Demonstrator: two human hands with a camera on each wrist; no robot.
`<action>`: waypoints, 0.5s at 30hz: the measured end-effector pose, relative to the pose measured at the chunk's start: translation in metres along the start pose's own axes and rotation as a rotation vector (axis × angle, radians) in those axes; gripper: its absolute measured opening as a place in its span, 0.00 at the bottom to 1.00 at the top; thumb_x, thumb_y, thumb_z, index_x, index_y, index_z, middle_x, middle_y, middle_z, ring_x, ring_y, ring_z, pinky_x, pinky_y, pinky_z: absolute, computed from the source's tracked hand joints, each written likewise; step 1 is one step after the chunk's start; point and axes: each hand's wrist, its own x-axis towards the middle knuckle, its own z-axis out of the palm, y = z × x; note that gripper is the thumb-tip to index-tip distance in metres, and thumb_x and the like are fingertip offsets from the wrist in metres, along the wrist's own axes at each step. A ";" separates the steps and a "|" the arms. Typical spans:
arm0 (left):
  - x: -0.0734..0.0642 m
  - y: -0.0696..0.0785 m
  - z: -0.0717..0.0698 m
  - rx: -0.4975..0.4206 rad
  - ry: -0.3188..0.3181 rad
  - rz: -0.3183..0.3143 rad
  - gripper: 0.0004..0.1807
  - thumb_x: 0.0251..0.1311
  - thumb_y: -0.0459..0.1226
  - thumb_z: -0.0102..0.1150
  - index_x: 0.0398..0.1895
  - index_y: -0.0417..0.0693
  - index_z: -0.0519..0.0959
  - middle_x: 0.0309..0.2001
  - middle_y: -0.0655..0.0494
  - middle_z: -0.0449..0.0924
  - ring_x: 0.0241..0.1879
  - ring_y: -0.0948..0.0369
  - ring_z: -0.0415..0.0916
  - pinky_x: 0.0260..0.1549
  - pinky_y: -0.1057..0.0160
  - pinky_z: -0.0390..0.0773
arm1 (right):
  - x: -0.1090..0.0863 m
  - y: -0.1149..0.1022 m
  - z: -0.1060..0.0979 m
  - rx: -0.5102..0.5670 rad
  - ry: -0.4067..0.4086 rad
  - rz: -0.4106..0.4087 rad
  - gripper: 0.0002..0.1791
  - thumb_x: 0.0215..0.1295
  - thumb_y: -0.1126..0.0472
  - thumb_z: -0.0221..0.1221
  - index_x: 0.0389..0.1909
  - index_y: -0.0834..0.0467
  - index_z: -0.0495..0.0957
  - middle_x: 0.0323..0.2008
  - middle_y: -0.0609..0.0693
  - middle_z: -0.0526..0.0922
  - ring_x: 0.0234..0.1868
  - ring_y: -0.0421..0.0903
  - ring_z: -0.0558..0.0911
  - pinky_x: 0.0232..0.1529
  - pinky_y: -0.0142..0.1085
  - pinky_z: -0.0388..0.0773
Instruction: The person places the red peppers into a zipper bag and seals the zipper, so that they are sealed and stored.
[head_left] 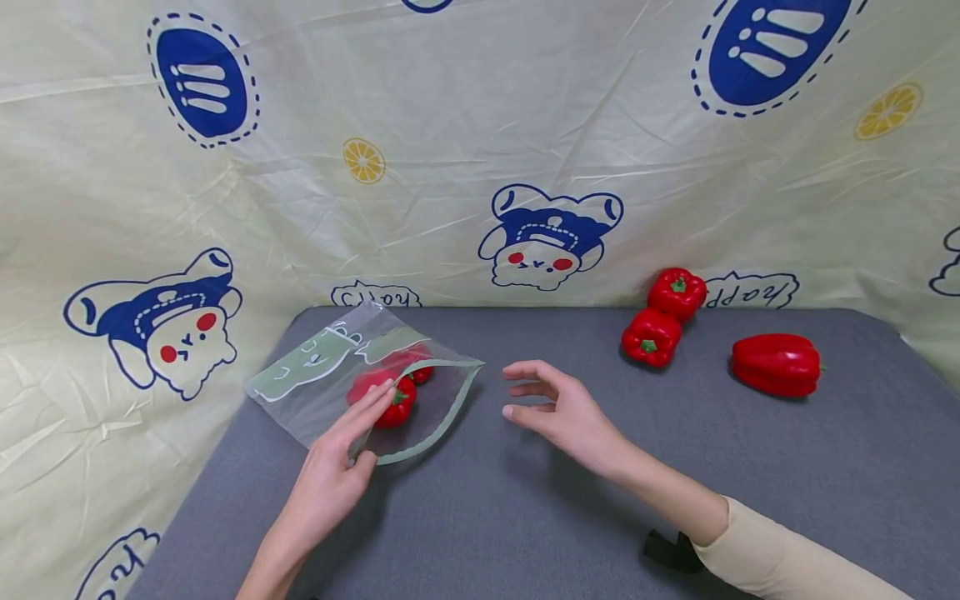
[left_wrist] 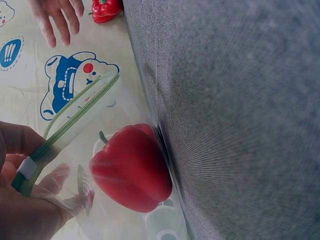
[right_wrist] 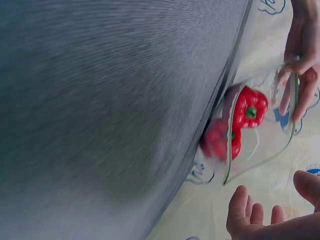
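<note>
A clear zip bag (head_left: 307, 367) with a pale green print lies on the left of the table, its mouth open toward the right. Two red bell peppers (head_left: 401, 406) are inside it, both seen in the right wrist view, side by side. My left hand (head_left: 330, 483) grips the bag's upper edge near the white slider (left_wrist: 27, 167), holding that side up; some fingers show through the plastic. To the right of the bag mouth, my right hand (head_left: 566, 417) hovers over the table with loosely bent fingers and nothing in them.
Toward the back right, two red bell peppers (head_left: 651, 337) touch each other. Another red bell pepper (head_left: 776, 365) lies on its side farther right. A printed cloth (head_left: 442, 225) hangs behind the grey table (head_left: 510, 533). Something black (head_left: 671, 552) shows beside the right wrist.
</note>
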 end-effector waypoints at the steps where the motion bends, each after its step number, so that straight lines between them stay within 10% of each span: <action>1: 0.000 0.000 0.000 -0.004 0.001 -0.005 0.45 0.52 0.18 0.53 0.72 0.64 0.67 0.71 0.71 0.61 0.70 0.65 0.57 0.40 0.66 0.73 | -0.003 0.000 -0.005 -0.003 0.011 0.004 0.24 0.64 0.61 0.65 0.61 0.52 0.73 0.60 0.49 0.75 0.59 0.50 0.76 0.53 0.40 0.78; 15: 0.001 0.003 0.000 -0.045 -0.001 -0.040 0.44 0.52 0.18 0.53 0.72 0.63 0.67 0.71 0.71 0.60 0.69 0.64 0.58 0.10 0.65 0.63 | -0.041 0.023 -0.070 -0.200 0.169 -0.011 0.25 0.66 0.57 0.64 0.62 0.53 0.71 0.60 0.49 0.75 0.59 0.52 0.76 0.50 0.28 0.77</action>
